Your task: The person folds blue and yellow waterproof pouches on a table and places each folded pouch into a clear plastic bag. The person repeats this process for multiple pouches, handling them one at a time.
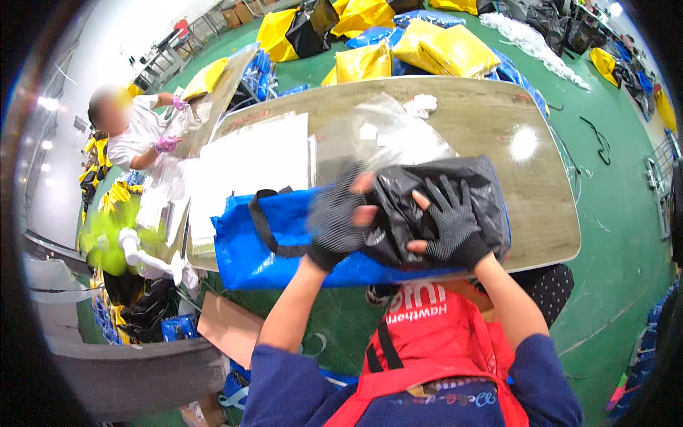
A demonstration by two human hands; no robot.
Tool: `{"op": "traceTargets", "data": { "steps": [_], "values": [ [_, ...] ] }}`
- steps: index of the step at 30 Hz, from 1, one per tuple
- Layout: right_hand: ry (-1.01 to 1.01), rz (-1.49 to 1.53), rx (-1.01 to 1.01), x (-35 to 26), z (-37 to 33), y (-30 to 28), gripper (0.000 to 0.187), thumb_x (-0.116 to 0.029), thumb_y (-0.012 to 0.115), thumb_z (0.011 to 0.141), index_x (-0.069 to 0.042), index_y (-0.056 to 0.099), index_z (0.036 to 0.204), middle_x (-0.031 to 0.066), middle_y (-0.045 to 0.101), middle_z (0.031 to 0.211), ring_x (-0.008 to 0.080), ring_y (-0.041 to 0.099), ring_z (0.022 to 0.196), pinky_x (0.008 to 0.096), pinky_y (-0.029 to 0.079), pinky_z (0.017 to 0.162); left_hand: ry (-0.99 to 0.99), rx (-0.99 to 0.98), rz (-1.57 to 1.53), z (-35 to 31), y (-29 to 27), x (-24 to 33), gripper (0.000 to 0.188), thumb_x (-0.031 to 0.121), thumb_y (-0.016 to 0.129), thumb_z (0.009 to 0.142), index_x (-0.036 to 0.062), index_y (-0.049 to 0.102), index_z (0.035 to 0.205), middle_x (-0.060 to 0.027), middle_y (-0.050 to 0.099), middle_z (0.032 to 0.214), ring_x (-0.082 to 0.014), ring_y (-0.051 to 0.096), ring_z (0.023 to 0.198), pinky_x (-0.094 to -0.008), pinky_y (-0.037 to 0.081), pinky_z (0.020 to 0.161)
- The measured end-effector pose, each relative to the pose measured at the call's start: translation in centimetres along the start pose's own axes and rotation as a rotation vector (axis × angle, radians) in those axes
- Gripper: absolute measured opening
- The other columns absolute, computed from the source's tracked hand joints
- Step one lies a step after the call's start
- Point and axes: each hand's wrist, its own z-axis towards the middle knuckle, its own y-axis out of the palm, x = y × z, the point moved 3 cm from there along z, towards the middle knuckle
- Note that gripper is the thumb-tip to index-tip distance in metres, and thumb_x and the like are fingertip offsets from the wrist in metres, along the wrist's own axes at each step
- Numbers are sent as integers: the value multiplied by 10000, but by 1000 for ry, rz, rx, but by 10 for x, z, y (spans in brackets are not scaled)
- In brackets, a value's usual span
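Nearest is the red apron (434,352) of the person, below the near edge of the worktop (530,220), and to the left of it a brown cardboard piece (231,327) is seen lower than this edge. Along the near edge lies a blue bag (235,249), with its black handle (260,222) at the left part, and upon the right part of the bag rests a black plastic package (484,181). The right hand (449,220), in a dark striped glove with some bare fingertips, lies flat on this package with its fingers spread wide. The left hand (338,213), gloved likewise, is at the package's left end, above the blue bag; it is blurred, so I cannot tell whether its fingers grip something. Behind the bag, toward the left edge, white sheets (260,156) lie flat. Transparent film (405,139) lies behind the package, and a crumpled white piece (421,106) is near the far edge. Beyond the left edge, a co-worker (131,146) in purple gloves (168,144) stands at another table. Beyond the far edge, yellow packages (455,50) are piled on the green floor (619,206).
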Motion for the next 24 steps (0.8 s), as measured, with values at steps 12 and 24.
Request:
{"op": "traceTargets", "data": {
  "steps": [12,24],
  "values": [
    [24,239,133,-75,63,39,789,-612,620,698,-7,544,1199,282,402,1322,457,285,1288,617,100,1074,-284,-366,488,-92,22,-83,650,505,492,833,261,346,1417,-227,232,1472,-444,83,1383,-639,-41,1068],
    [-75,74,-132,-96,79,78,592,-414,594,808,-34,523,1257,228,337,1412,380,311,1312,433,235,1093,-1248,371,203,-270,-120,-192,657,468,502,912,-30,407,1329,-217,442,1341,-344,429,1230,-395,329,1039]
  ]
}}
